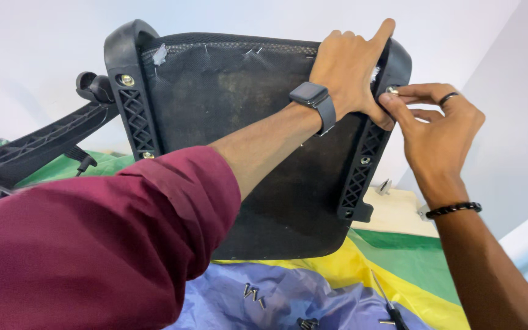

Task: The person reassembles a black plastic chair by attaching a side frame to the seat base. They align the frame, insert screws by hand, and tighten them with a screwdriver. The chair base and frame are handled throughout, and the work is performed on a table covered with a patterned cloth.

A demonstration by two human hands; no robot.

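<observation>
Black seat base (239, 122), two brackets: left hand (349, 73) grips it, right hand (438, 131) pinches one bolt (392, 90).

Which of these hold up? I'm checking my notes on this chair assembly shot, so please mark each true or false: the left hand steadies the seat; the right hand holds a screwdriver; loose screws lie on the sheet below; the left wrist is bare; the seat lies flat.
1. The left hand steadies the black seat panel. True.
2. The right hand holds a screwdriver. False: its fingertips pinch a small bolt at the right bracket.
3. Loose screws lie on the coloured sheet. True.
4. The left wrist is bare. False: it wears a watch.
5. The seat lies flat. False: it is held up on edge.
</observation>
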